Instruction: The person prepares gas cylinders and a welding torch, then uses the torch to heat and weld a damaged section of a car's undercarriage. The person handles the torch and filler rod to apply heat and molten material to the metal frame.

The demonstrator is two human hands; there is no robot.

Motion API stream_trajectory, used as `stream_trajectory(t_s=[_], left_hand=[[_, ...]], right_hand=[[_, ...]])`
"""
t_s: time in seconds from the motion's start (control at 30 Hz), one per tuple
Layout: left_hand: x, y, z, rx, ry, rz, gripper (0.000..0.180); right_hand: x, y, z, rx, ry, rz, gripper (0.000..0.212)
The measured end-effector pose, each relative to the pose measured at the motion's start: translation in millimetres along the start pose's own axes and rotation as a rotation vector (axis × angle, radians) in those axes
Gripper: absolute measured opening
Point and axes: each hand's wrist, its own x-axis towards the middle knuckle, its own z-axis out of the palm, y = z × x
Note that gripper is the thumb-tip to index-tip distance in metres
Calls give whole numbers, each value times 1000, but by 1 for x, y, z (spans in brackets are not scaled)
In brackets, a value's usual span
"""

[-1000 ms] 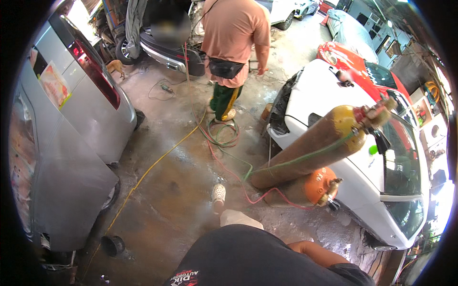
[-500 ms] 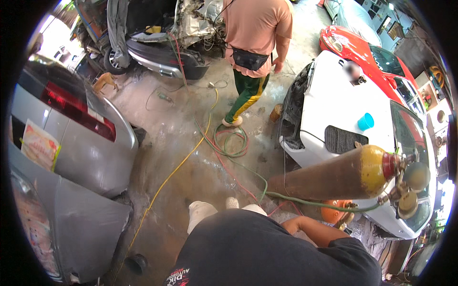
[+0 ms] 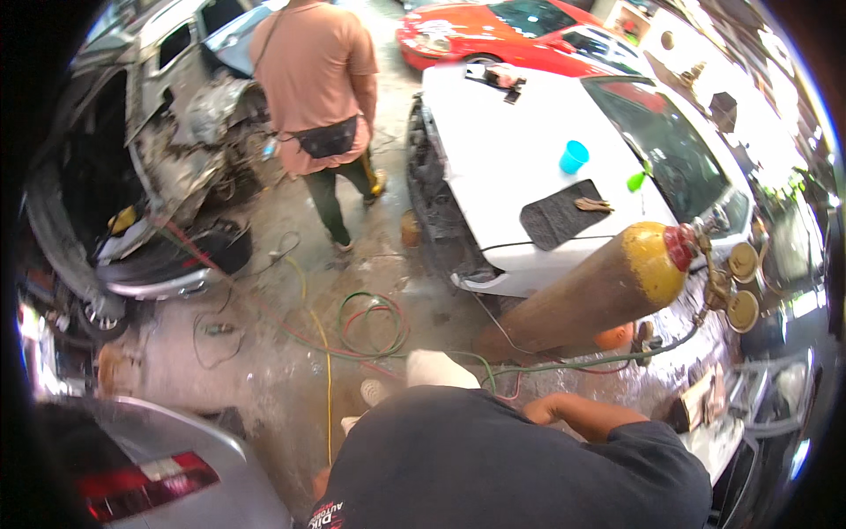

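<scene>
My right hand (image 3: 536,409) is at the front of my dark shirt, at the end of my bent forearm. Its fingers are hidden behind my body. A small patch of my left hand or arm (image 3: 320,483) shows beside the shirt's left edge, fingers out of sight. Nearest my right arm leans a tall brown gas cylinder (image 3: 573,304) with a yellow shoulder and a red neck. Brass regulator gauges (image 3: 743,286) sit at its top, with a green hose (image 3: 608,360) running from them. Behind it is part of an orange tank (image 3: 614,337).
Red and green hoses (image 3: 372,324) lie coiled on the floor beside a yellow cord (image 3: 328,379). A person (image 3: 317,97) walks ahead. The white car (image 3: 520,123) carries a blue cup (image 3: 574,157) and a dark mat (image 3: 557,216). A stripped car stands left, a silver car (image 3: 211,476) near left.
My view has swung to the right, so the cars and cylinder sit further left. The person ahead has stepped further away. A bit of my left hand or arm has come into view.
</scene>
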Motion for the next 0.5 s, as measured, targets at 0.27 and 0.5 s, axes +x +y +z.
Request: stream_trajectory(t_s=[0.27, 0.5], left_hand=[[150, 137, -72, 243, -177, 533, 37], [263, 150, -97, 266, -197, 71, 34]], right_hand=[[83, 63, -25, -500, 39, -347, 51], [-59, -126, -235, 482, 813, -11, 28]])
